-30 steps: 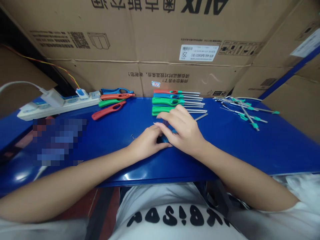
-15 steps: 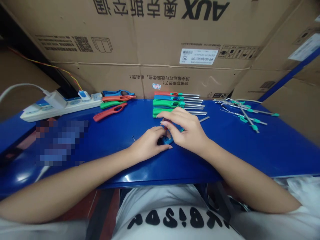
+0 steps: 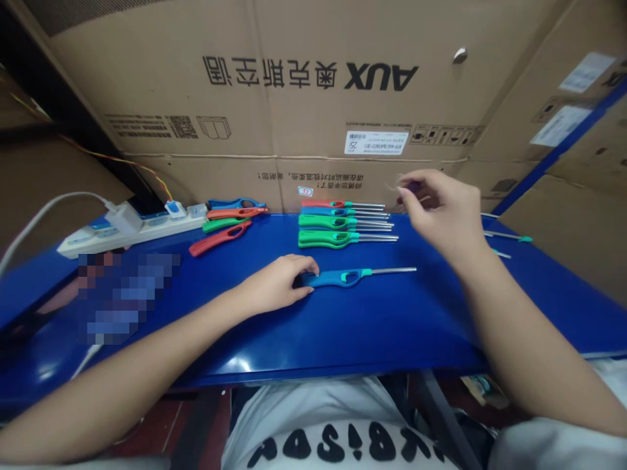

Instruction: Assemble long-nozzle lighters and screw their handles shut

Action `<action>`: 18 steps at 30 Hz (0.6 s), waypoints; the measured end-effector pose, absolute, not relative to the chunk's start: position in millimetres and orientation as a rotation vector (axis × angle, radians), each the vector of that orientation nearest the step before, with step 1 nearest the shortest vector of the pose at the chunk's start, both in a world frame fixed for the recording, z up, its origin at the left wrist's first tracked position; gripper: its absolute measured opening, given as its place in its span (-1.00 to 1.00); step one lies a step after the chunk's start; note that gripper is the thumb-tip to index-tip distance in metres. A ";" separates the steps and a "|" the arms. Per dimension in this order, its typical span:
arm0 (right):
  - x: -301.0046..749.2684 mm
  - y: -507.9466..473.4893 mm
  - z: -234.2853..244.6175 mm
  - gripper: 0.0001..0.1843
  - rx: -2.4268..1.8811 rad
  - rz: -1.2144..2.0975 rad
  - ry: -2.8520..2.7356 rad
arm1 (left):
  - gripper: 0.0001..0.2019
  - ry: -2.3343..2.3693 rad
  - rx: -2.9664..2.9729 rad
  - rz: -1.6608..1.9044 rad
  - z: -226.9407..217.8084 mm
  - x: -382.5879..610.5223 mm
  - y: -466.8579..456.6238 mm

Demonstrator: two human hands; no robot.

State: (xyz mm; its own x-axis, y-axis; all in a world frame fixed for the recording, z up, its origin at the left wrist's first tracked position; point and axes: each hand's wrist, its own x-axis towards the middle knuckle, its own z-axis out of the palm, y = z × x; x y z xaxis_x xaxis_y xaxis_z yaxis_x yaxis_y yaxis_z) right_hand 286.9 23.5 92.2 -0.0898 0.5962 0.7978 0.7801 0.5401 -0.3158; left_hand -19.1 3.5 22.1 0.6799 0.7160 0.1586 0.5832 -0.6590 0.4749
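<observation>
A blue long-nosed lighter (image 3: 328, 279) lies on the blue table with its metal tube pointing right. My left hand (image 3: 277, 284) is closed around the lighter's handle end, thumb and fingers on either side. Raised over the right part of the table, my right hand (image 3: 443, 209) has its fingers curled around a small screwdriver (image 3: 415, 187); only a dark reddish bit of its handle shows. Beyond the blue lighter, several assembled lighters (image 3: 326, 222) in red, blue and green lie in a row, tubes to the right.
Loose coloured handle shells (image 3: 223, 241) are stacked at the back left, beside a white power strip (image 3: 142, 224) with plugs and cables. Metal tube parts (image 3: 509, 236) lie at the right, partly behind my right hand. A cardboard wall (image 3: 304, 130) stands along the back.
My right hand has lifted away from the blue lighter, up and to the right, with the screwdriver. My left hand stays at the handle. The view has tilted slightly upward.
</observation>
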 end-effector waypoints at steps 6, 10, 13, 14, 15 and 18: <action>357.0 61.5 58.3 -0.88 -1.872 -0.397 -1.706 | -0.69 1.077 2.525 0.518 14.7 -23.9 17.0; 371.6 72.0 39.8 -0.83 -2.108 -0.346 -1.796 | -0.69 0.990 2.665 0.541 14.5 -24.5 23.3; 376.0 74.0 32.2 -0.81 -2.213 -0.172 -1.911 | -0.69 0.898 2.787 0.632 21.1 -25.2 29.5; 376.9 73.8 30.1 -0.82 -2.221 -0.118 -1.948 | -0.70 0.868 2.827 0.659 23.9 -25.2 32.2; 377.7 73.3 28.4 -0.82 -2.216 -0.078 -1.979 | -0.70 0.849 2.864 0.686 26.8 -25.3 35.3; 377.3 70.1 28.0 -0.86 -2.160 -0.058 -2.040 | -0.70 0.809 2.957 0.759 33.6 -25.4 47.0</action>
